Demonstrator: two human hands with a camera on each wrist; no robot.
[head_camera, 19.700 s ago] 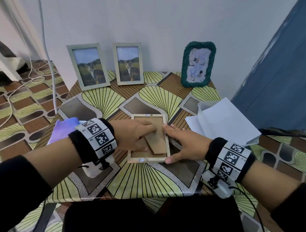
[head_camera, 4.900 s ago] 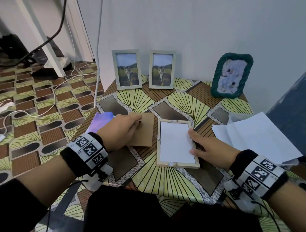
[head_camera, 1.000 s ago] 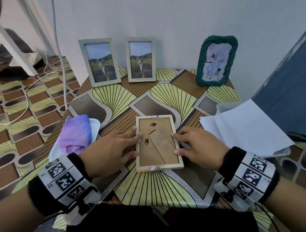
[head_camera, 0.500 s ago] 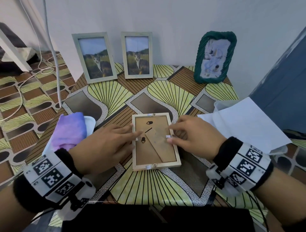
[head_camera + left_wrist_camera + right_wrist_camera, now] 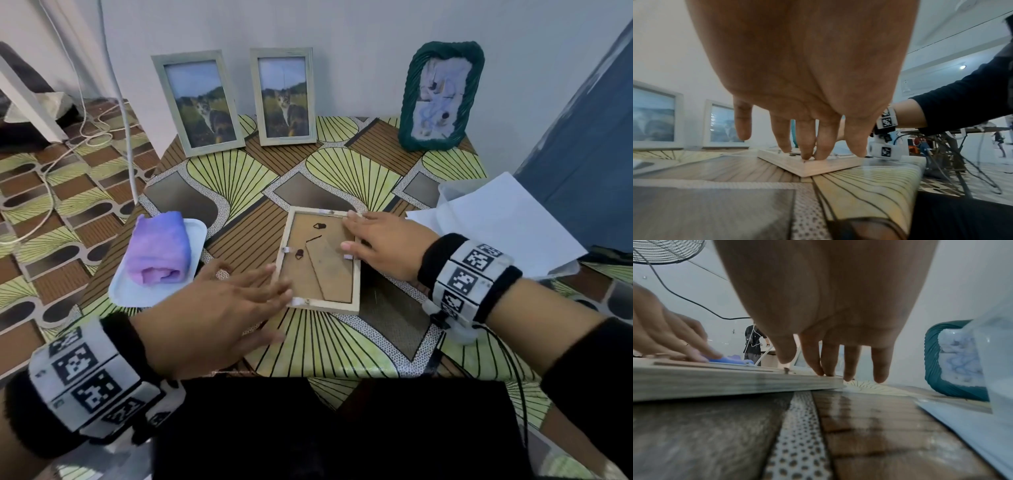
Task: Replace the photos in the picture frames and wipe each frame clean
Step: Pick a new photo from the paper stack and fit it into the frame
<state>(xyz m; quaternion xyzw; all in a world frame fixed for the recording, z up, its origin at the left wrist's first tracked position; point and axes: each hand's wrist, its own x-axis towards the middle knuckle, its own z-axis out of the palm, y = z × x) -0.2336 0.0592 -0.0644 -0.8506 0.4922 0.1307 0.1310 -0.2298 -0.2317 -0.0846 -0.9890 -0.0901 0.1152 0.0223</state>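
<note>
Since a moment earlier my left hand [image 5: 219, 308] had slid to the wooden frame's [image 5: 320, 306] near corner, both hands flat-fingered, my right hand [image 5: 383, 245] steadying the face-down frame on the counter [image 5: 342, 342]; backing refitted, wiping seemingly remained.

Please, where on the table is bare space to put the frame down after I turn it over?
Bare cloth lies between the face-down frame and the two cat frames behind, and along the near edge. Crowded: cloth tray at left, white papers at right.
</note>
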